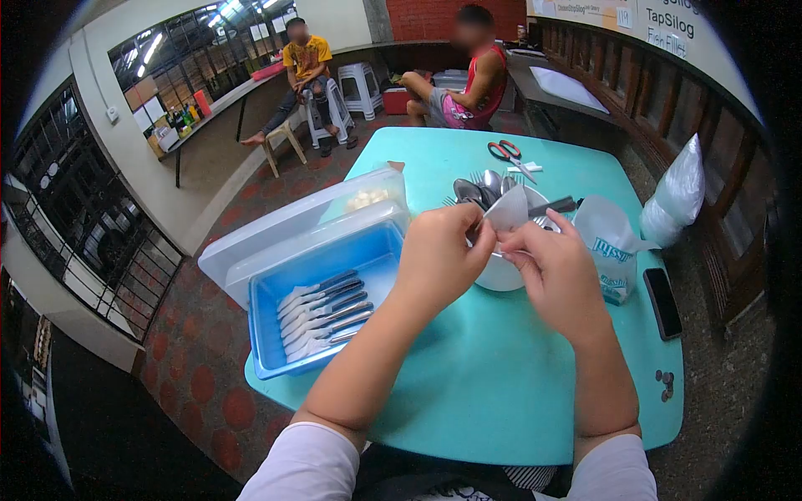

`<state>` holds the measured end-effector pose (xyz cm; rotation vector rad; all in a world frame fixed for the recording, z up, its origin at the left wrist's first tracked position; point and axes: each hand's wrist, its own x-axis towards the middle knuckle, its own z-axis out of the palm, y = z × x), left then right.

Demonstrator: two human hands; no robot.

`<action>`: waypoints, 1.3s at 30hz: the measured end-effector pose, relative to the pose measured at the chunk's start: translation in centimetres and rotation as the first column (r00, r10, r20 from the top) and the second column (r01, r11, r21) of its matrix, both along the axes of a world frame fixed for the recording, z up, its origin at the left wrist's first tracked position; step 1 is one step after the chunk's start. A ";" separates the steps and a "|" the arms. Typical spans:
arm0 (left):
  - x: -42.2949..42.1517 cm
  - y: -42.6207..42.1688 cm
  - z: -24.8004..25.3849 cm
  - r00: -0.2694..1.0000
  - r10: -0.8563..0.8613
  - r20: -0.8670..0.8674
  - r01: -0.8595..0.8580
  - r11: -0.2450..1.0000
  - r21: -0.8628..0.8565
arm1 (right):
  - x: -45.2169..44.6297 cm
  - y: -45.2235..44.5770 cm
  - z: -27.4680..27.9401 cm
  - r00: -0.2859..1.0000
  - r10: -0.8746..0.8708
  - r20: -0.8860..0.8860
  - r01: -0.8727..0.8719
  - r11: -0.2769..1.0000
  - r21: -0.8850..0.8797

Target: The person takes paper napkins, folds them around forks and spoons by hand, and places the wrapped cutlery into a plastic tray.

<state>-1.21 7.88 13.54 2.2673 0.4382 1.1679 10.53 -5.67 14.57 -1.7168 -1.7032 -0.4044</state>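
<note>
My left hand [444, 255] pinches a thin white wrapper [507, 210] above the bowl. The fingers of my right hand [558, 271] close on the wrapper's lower edge. A grey cutlery handle [556, 205] sticks out to the right from behind the wrapper; I cannot tell whether it lies inside. Under and behind my hands, a white bowl [499, 278] holds several spoons [469, 192] and forks. To the left, a blue tray [263, 334] contains several cutlery sets [322, 313] in a row, their ends covered in white wrapping.
A clear lid [242, 242] leans behind the tray. On the turquoise table [484, 376] are scissors [511, 157], a printed plastic bag [614, 255], a phone [662, 303] and coins [666, 382]. A full plastic bag [675, 192] stands at the right edge. Two people sit beyond.
</note>
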 end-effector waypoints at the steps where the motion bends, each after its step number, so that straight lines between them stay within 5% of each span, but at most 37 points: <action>1: 0.0 -0.1 0.0 1.000 0.005 -0.027 -0.003 0.999 0.042 | 0.1 -0.1 0.2 1.000 -0.007 0.002 0.007 1.000 -0.008; 9: -0.4 -0.9 0.2 0.984 -0.020 -0.178 0.045 0.989 0.140 | 0.9 0.2 -0.3 0.994 -0.067 0.081 0.063 0.997 0.047; 21: -1.7 0.4 1.0 0.899 -0.265 -0.349 0.240 0.964 -0.114 | 0.7 1.2 -0.5 0.995 -0.094 -0.021 0.096 0.987 0.128; 23: -1.7 0.6 1.0 0.876 -0.310 -0.369 0.253 0.948 -0.195 | 1.2 1.5 -0.9 0.997 0.016 -0.076 -0.001 0.982 0.191; 27: -2.1 1.1 1.6 0.815 -0.401 -0.418 0.299 0.909 -0.290 | 2.9 1.8 -2.0 0.884 0.252 -0.395 -0.289 0.957 -0.036; 31: -1.9 1.2 1.2 0.784 -0.495 -0.374 0.351 0.851 -0.390 | 2.8 1.0 -0.9 0.910 0.148 -0.388 -0.237 0.953 -0.191; 34: -1.5 0.9 0.9 0.825 -0.366 -0.430 0.373 0.925 -0.073 | 3.3 0.8 -0.9 0.944 0.143 -0.296 -0.204 0.961 -0.185; 39: -1.3 -0.4 1.2 0.830 -0.335 -0.446 0.337 0.938 -0.078 | 3.4 0.3 -0.4 0.941 0.106 -0.322 -0.189 0.953 -0.238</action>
